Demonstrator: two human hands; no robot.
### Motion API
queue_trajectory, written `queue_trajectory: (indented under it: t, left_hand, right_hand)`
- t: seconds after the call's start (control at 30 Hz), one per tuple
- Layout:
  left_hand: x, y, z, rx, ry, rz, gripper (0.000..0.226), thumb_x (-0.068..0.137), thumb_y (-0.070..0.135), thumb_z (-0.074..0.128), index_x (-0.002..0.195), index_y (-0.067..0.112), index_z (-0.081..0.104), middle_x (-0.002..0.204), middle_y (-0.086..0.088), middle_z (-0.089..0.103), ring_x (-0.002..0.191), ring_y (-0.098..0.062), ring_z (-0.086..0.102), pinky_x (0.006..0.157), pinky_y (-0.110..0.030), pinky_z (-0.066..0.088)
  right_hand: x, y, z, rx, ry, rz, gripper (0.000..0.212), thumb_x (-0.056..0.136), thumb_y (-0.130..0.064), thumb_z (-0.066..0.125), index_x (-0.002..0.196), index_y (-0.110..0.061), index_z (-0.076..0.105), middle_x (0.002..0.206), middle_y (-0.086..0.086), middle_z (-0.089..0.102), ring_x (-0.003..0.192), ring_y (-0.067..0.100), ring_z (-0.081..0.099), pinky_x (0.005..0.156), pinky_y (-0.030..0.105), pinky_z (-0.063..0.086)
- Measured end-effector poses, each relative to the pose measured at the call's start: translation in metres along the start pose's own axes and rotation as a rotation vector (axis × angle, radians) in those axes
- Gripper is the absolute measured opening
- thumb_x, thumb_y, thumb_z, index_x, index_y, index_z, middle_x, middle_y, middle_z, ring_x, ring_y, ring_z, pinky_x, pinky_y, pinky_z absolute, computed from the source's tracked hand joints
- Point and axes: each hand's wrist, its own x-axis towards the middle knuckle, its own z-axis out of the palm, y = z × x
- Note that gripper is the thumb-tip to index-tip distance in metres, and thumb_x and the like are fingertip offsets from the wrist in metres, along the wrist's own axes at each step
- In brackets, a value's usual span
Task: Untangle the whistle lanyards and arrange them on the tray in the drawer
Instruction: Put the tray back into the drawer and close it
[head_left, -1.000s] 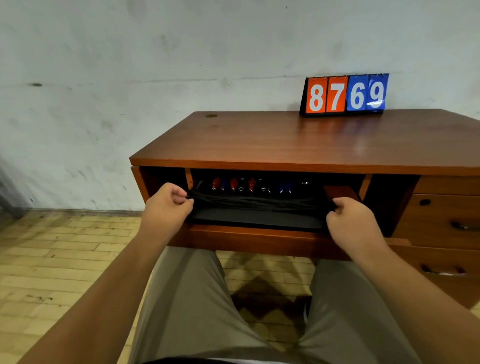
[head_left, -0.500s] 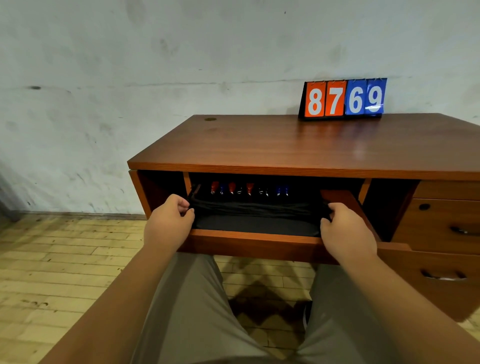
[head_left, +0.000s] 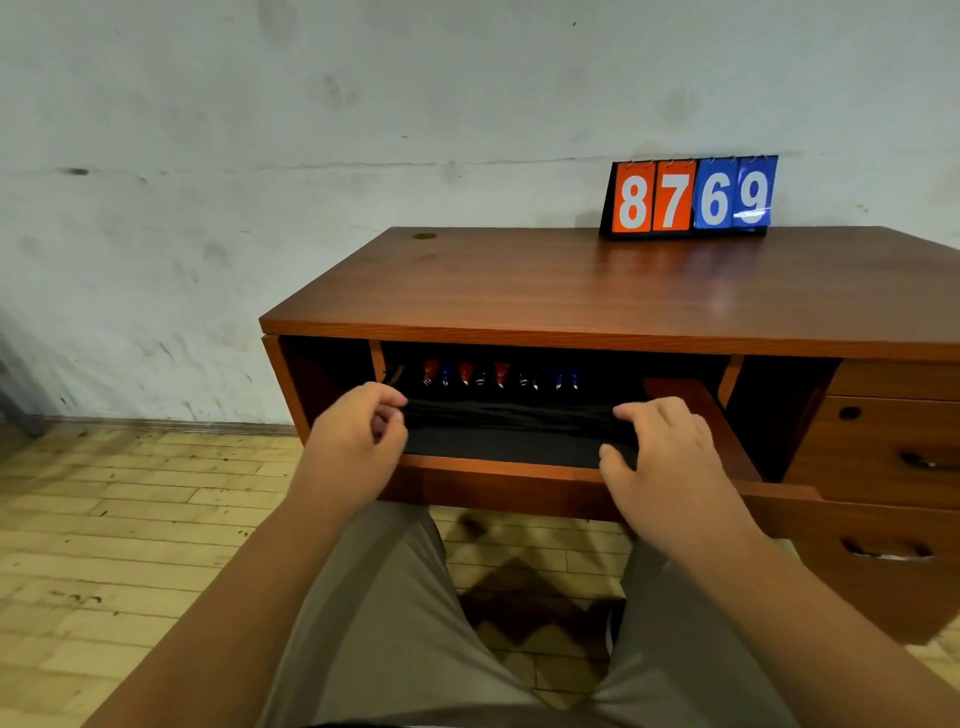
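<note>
While both hands sit at the ends of the black tray (head_left: 498, 451) in the open drawer (head_left: 493, 480), I judge the arranging close to finished. The lanyards (head_left: 511, 415) lie as one straight black band across the tray at the centre of the frame. The whistles (head_left: 500, 373) stand in a row just above them, red and blue, back under the desk top (head_left: 571, 291). My left hand (head_left: 358, 441) is curled at the band's left end; whether it pinches a cord I cannot tell. My right hand (head_left: 662, 457) lies relaxed — fingers flat over the right end, thumb at the tray's near edge, gripping nothing that I can see. The next move, I think, calls for a light squaring of the cords, then letting go without dragging them askew.
</note>
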Motion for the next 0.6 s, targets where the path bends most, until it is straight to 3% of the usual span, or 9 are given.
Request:
queue_trajectory:
  t: [0.23,0.43,0.6]
  left_hand:
    - [-0.031,0.012,0.01,0.098,-0.213,0.3,0.022,0.105,0.026,0.061,0.123,0.035,0.069,0.112,0.026,0.061,0.113,0.001,0.055,0.1,-0.022,0.048]
    - [-0.038,0.005,0.016,0.148,-0.168,0.343,0.021,0.104,0.027,0.062,0.12,0.036,0.072,0.118,0.027,0.064,0.115,-0.001,0.055,0.106,-0.03,0.049]
    - [-0.041,0.005,0.02,0.146,-0.12,0.34,0.024,0.102,0.02,0.065,0.12,0.032,0.076,0.12,0.023,0.069,0.116,0.002,0.057,0.108,-0.025,0.048]
  right_hand:
    - [-0.028,0.007,0.009,-0.13,-0.142,-0.225,0.042,0.106,-0.043,0.052,0.147,-0.037,0.056,0.132,-0.02,0.05,0.122,0.004,0.046,0.11,0.027,0.044]
    - [-0.029,0.015,0.019,-0.16,-0.078,-0.248,0.04,0.104,-0.037,0.052,0.14,-0.034,0.069,0.123,-0.02,0.058,0.111,0.004,0.048,0.102,0.029,0.049]
    - [-0.024,0.009,0.023,-0.197,-0.052,-0.25,0.036,0.104,-0.035,0.054,0.134,-0.03,0.074,0.112,-0.016,0.056,0.103,0.007,0.048,0.096,0.032,0.051]
